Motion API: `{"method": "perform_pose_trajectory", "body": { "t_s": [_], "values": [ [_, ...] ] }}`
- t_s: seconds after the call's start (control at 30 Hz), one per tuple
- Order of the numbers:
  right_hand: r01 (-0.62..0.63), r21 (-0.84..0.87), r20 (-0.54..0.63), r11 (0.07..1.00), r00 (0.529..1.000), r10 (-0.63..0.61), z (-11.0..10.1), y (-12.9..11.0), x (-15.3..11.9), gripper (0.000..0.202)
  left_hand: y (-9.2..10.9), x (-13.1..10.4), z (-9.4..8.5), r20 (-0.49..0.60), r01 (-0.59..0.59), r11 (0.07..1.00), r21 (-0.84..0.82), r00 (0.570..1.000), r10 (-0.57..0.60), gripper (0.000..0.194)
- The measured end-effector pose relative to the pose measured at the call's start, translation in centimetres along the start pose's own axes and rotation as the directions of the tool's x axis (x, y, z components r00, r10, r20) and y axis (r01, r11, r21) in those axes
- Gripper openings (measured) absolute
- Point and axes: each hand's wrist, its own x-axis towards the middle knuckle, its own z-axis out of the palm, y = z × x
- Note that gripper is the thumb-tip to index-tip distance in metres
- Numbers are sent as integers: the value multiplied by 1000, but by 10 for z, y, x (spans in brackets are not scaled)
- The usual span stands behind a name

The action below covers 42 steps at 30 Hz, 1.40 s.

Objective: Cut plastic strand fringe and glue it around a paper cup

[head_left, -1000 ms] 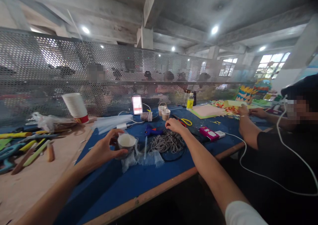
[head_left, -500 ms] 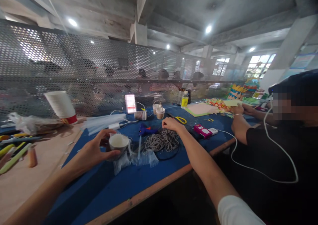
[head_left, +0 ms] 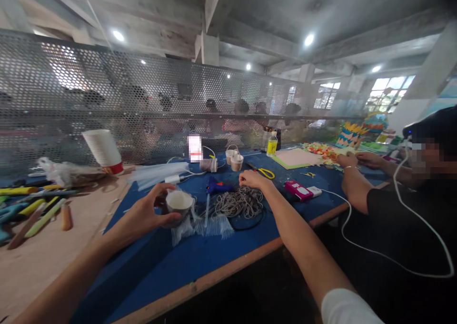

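My left hand (head_left: 153,209) is closed around a white paper cup (head_left: 179,201), thumb at the near side and fingers at the back. The cup's mouth faces up toward me. My right hand (head_left: 254,178) is bent into a pinch over a tangled heap of grey cord (head_left: 238,202); whatever its fingertips hold, if anything, is hidden. A blue hot glue gun (head_left: 217,186) lies between the hands, with clear glue sticks (head_left: 214,225) in front. Behind stand two small cups with handles (head_left: 236,161) and a cord-wrapped cup (head_left: 209,165) on its side.
A paper cup stack (head_left: 102,147) leans at the left, near tools (head_left: 35,214) on brown board. Yellow-handled scissors (head_left: 266,172), a magenta box (head_left: 298,190) and a yellow-labelled bottle (head_left: 272,144) lie rightward. A co-worker's hands (head_left: 352,161) handle paper pieces. A perforated metal screen (head_left: 160,90) stands behind.
The view has turned slightly left, so everything sits further right in the picture. Both hands keep nearly the same pose and place over the table.
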Motion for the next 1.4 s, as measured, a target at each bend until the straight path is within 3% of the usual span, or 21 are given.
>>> {"method": "perform_pose_trajectory", "body": {
  "t_s": [0.17, 0.4, 0.53, 0.67, 0.8, 0.93, 1.1, 1.2, 1.4],
  "values": [
    [-27, 30, -90, 999, 995, 30, 2, -1, -1, 14, 6, -1, -1, 1, -8, 1000, -26, 1000, 8, 69],
    [-111, 83, -315, 990, 940, 131, -5, -3, -5, 25, 28, -7, -6, 6, -11, 997, -82, 1000, 12, 62],
    [-53, 130, -337, 990, 937, 95, -2, -4, 1, 21, 38, -9, -2, 34, 9, 996, -87, 999, -6, 61],
    [94, 300, -371, 949, 928, 25, 0, -18, 12, 18, 36, -10, 6, 45, -34, 993, -113, 998, 39, 62],
    [247, 371, -359, 895, 927, -107, -11, -50, 20, 20, 35, -11, 9, 40, -45, 988, -146, 998, 51, 64],
    [360, 392, -291, 846, 922, -258, -28, -100, 35, 20, 39, -14, 9, 69, -75, 977, -200, 994, 90, 64],
    [531, 466, -187, 708, 841, -508, -35, -174, 70, 19, 41, -16, 9, 104, -100, 971, -217, 987, 125, 66],
    [609, 489, -105, 624, 751, -651, -27, -214, 95, 21, 40, -17, 9, 122, -100, 967, -233, 984, 131, 67],
    [686, 407, 35, 603, 648, -761, -5, -262, 131, 19, 39, -18, 10, 153, -106, 962, -251, 977, 147, 68]
  ]
}}
